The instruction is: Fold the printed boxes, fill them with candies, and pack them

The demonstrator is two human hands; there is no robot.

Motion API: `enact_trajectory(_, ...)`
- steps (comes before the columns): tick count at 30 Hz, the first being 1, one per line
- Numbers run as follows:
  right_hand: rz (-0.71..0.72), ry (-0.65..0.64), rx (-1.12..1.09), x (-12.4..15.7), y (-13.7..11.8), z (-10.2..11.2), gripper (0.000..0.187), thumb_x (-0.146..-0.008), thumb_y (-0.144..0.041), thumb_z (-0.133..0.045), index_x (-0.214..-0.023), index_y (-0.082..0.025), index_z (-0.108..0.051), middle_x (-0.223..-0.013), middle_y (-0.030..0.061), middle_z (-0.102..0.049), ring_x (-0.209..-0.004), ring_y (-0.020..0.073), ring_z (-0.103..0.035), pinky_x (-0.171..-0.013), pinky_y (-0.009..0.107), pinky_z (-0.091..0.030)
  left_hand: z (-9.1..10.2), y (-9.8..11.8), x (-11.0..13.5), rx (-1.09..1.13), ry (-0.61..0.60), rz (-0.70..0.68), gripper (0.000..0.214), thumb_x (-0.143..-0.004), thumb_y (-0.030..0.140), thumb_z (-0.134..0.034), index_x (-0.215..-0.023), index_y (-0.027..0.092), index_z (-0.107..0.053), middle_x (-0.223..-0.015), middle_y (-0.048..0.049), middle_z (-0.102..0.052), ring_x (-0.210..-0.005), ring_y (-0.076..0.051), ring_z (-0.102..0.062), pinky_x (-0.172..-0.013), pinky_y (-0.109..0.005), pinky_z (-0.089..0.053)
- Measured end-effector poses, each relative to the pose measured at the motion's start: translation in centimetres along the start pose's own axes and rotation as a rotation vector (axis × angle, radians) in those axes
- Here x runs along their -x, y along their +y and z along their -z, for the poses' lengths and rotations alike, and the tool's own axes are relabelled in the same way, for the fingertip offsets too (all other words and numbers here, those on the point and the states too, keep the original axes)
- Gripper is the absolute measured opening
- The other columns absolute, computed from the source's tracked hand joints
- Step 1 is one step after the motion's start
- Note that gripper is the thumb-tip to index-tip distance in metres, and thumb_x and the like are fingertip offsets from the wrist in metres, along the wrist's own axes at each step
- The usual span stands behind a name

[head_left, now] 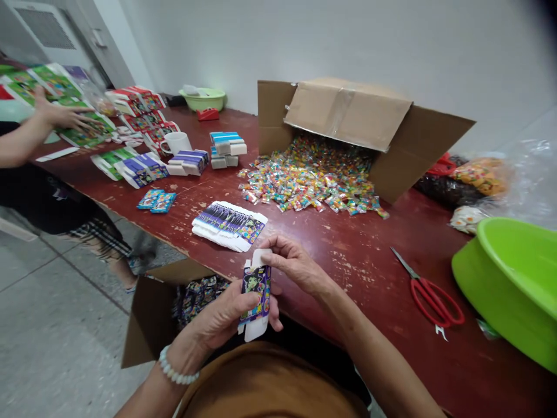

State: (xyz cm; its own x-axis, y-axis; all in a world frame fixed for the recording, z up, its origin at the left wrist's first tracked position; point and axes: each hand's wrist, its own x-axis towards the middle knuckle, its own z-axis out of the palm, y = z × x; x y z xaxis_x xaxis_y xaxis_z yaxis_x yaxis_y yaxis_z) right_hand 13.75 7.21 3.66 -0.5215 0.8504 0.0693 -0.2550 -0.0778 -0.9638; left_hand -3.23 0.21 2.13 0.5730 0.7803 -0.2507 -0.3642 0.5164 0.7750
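Nearest, the left hand (226, 316) grips a small carton (256, 296), purple-printed with white flaps, its fingers curled round the lower part and the thumb laid across the front. The right hand (296, 264) meets it from the right, fingertips together and pinching the carton's upper white flap. The carton stands roughly upright in the air, just off the near edge of the red table (374, 255).

Below the hands on the left, an open cardboard box (148, 313) sits on the floor with dark printed packs inside. On the table just beyond the hands lies a fanned stack of flat cartons (230, 223) in the same purple print. To the right lie red-handled scissors (429, 293), and at the right edge a green basin (509, 284).

Farther back, a pile of wrapped sweets (313, 174) spills from a large cardboard box on its side (369, 128). To the left stand folded blue and white boxes (226, 148) and a white mug (176, 142). At the far left, another person's hand (65, 116) rests on green printed sheets (87, 130).
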Motion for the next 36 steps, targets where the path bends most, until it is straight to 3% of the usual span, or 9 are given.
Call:
enact_trajectory(5,0.009,0.026,-0.048,1.0,-0.6,-0.3,0.042,-0.076,-0.047,-0.081,-0.107,-0.025,-0.064,-0.094,0.0008,-0.068,-0.083,0.0157,-0.064,-0.078,0.031,-0.053,-0.8,0.5,0.4,-0.114,0.123,-0.033,0.032,-0.073,0.039,-0.084,-0.083,0.012,-0.070,-0.073,-0.0077,-0.073,-0.064,-0.021,-0.072,-0.062,-0.028,-0.055)
enact_trajectory(9,0.037,0.054,-0.062,2.0,-0.1,-0.8,0.057,-0.068,-0.038,-0.087,-0.118,-0.025,-0.062,-0.104,0.0022,-0.068,-0.088,0.0152,-0.065,-0.078,0.028,-0.053,-1.6,0.6,0.4,-0.119,0.255,-0.073,0.034,-0.072,0.040,-0.085,-0.083,0.014,-0.068,-0.069,-0.0065,-0.074,-0.055,-0.019,-0.069,-0.056,-0.029,-0.055)
enact_trajectory(13,-0.072,0.146,-0.058,2.8,1.0,-1.9,0.027,-0.076,-0.037,-0.078,-0.095,-0.021,-0.066,-0.083,0.0002,-0.069,-0.065,0.0126,-0.061,-0.060,0.026,-0.051,-1.6,0.1,-0.3,-0.160,0.366,-0.142,0.037,-0.070,0.042,-0.086,-0.082,0.013,-0.068,-0.068,-0.0040,-0.072,-0.057,-0.015,-0.065,-0.057,-0.026,-0.054)
enact_trajectory(15,-0.060,0.269,-0.003,2.7,1.2,-2.4,0.020,-0.076,-0.033,-0.076,-0.086,-0.019,-0.065,-0.075,-0.0007,-0.067,-0.062,0.0121,-0.061,-0.061,0.026,-0.051,-1.5,-0.1,-0.7,-0.215,0.409,-0.183,0.036,-0.073,0.042,-0.084,-0.089,0.014,-0.069,-0.078,-0.0042,-0.074,-0.067,-0.016,-0.068,-0.064,-0.025,-0.055)
enact_trajectory(18,0.000,0.449,0.094,2.4,1.1,-2.4,0.033,-0.071,-0.025,-0.077,-0.099,-0.020,-0.062,-0.076,-0.0018,-0.068,-0.067,0.0134,-0.062,-0.065,0.026,-0.051,-1.4,-0.2,-1.0,-0.298,0.543,-0.323,0.049,-0.071,0.035,-0.086,-0.110,0.019,-0.061,-0.091,-0.0031,-0.076,-0.081,-0.017,-0.070,-0.073,-0.025,-0.055)
enact_trajectory(22,0.036,0.482,0.167,2.1,1.1,-2.3,0.034,-0.073,-0.027,-0.075,-0.103,-0.022,-0.059,-0.073,-0.0037,-0.065,-0.065,0.0140,-0.060,-0.062,0.026,-0.046,-1.8,-0.3,-0.7,-0.356,0.673,-0.455,0.077,-0.071,0.026,-0.084,-0.137,0.028,-0.043,-0.093,0.0000,-0.075,-0.084,-0.019,-0.072,-0.075,-0.028,-0.057)
enact_trajectory(28,0.089,0.429,0.010,2.2,3.9,-2.7,0.028,-0.080,-0.041,-0.076,-0.099,-0.023,-0.067,-0.084,0.0023,-0.069,-0.071,0.0178,-0.062,-0.064,0.029,-0.049,-1.2,-1.0,-0.6,-0.354,0.640,-0.460,0.055,-0.078,0.026,-0.079,-0.130,0.025,-0.060,-0.129,-0.0081,-0.069,-0.114,-0.026,-0.065,-0.095,-0.032,-0.052)
enact_trajectory(32,0.022,0.330,0.004,2.3,4.2,-1.6,0.036,-0.079,-0.054,-0.075,-0.088,-0.020,-0.069,-0.080,0.0031,-0.068,-0.069,0.0182,-0.061,-0.064,0.029,-0.048,-0.9,-1.1,-0.6,-0.308,0.506,-0.442,0.030,-0.086,0.032,-0.072,-0.113,0.020,-0.065,-0.108,-0.0070,-0.072,-0.096,-0.021,-0.067,-0.084,-0.029,-0.052)
enact_trajectory(36,-0.065,0.263,0.024,2.2,2.0,-0.5,0.045,-0.072,-0.058,-0.079,-0.066,-0.015,-0.066,-0.064,0.0007,-0.061,-0.060,0.0136,-0.052,-0.060,0.027,-0.042,-1.3,-1.0,-0.7,-0.345,0.487,-0.415,0.024,-0.090,0.037,-0.067,-0.105,0.019,-0.066,-0.089,-0.0026,-0.067,-0.078,-0.014,-0.059,-0.070,-0.023,-0.048)
